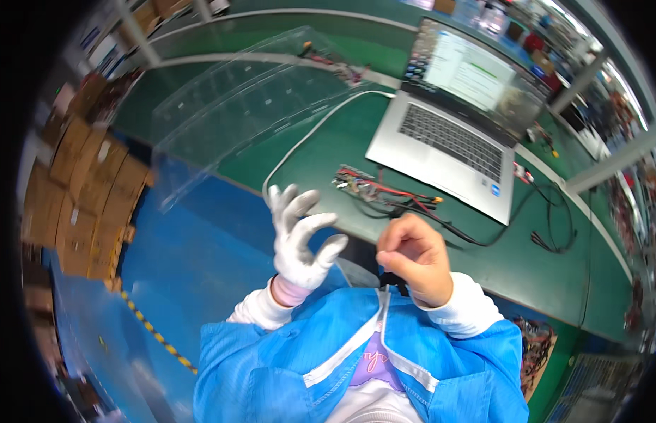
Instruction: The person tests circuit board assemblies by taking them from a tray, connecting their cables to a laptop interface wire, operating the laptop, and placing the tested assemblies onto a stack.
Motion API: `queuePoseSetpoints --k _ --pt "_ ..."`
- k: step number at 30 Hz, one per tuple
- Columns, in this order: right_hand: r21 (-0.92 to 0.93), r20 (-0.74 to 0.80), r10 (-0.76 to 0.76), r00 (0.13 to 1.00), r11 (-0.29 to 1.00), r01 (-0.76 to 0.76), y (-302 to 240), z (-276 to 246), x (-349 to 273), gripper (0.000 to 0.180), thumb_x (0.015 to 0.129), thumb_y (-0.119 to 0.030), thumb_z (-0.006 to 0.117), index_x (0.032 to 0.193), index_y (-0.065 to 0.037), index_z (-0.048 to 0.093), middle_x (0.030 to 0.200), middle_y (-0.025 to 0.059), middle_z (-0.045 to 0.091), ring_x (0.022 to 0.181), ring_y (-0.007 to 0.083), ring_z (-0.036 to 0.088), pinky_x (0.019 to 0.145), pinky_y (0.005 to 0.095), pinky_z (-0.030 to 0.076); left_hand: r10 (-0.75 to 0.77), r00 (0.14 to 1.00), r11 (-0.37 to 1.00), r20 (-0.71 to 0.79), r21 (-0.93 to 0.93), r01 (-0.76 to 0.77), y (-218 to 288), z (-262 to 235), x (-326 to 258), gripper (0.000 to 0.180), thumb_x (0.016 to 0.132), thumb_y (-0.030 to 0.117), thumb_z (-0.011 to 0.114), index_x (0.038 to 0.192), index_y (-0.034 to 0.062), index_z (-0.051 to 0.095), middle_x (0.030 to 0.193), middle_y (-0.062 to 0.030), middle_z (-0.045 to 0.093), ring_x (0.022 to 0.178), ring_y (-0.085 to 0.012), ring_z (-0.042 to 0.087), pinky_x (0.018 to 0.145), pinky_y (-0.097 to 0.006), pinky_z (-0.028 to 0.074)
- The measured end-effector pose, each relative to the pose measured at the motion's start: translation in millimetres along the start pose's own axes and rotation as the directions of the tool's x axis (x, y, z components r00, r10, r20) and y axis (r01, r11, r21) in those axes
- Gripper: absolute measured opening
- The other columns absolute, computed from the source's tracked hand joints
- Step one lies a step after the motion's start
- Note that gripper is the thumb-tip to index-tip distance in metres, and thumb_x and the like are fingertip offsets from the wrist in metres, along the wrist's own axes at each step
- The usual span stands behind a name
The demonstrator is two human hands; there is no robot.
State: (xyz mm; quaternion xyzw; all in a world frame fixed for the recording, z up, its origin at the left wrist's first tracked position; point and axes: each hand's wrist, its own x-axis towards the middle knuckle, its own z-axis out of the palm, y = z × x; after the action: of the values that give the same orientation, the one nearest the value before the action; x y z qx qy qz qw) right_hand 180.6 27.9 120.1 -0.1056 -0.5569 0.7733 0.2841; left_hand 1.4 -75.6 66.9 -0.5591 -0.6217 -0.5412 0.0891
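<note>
My left hand (300, 236) wears a white glove with greyish fingertips. Its fingers are spread and curved, with nothing between them, in front of the table edge. My right hand (416, 257) is bare and closed, its fingers curled towards the thumb; whatever it may hold is too small or hidden to make out. Just beyond my hands, a small circuit board (357, 185) with red and black wires lies on the green table (317, 169). A black cable (455, 231) runs from near the board towards the right.
An open silver laptop (441, 144) stands at the right, with a white cable (307, 134) curving from its left side. Clear plastic sheets (229, 106) lie at the far left, overhanging the table edge. Stacked cardboard boxes (88, 190) stand on the blue floor (180, 247).
</note>
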Motion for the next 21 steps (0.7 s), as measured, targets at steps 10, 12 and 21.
queuePoseSetpoints --k 10,12,21 --pt "-0.136 -0.013 0.047 0.999 0.99 -0.048 6 -41 -21 0.013 0.084 0.001 0.068 0.09 -0.003 0.058 0.086 0.0034 0.06 0.082 0.0113 0.057 0.077 0.0264 0.047 0.014 1.0 0.998 0.027 0.064 -0.016 -21 26 12 0.03 0.082 0.03 0.073 0.104 0.0103 0.067 0.125 -0.014 0.058 0.131 -0.0379 0.042 0.117 -0.057 0.015" --pt "-0.123 -0.056 0.056 0.997 0.99 -0.063 8 -50 -28 0.012 0.084 0.001 0.069 0.088 -0.003 0.058 0.085 0.0035 0.062 0.08 0.0115 0.058 0.075 0.0264 0.047 0.02 0.999 0.997 0.029 0.08 -0.022 -27 33 16 0.03 0.083 0.03 0.072 0.104 0.0104 0.067 0.125 -0.0139 0.058 0.131 -0.0376 0.042 0.118 -0.057 0.015" --pt "-0.149 -0.248 0.026 0.969 0.987 -0.065 13 -86 -53 0.005 0.086 -0.003 0.067 0.089 -0.001 0.063 0.085 0.0059 0.065 0.079 0.0114 0.059 0.073 0.0251 0.048 -0.025 0.999 0.97 0.025 0.241 0.018 -67 62 27 0.035 0.088 0.031 0.066 0.113 0.0069 0.064 0.127 -0.0132 0.058 0.131 -0.0357 0.042 0.119 -0.053 0.013"
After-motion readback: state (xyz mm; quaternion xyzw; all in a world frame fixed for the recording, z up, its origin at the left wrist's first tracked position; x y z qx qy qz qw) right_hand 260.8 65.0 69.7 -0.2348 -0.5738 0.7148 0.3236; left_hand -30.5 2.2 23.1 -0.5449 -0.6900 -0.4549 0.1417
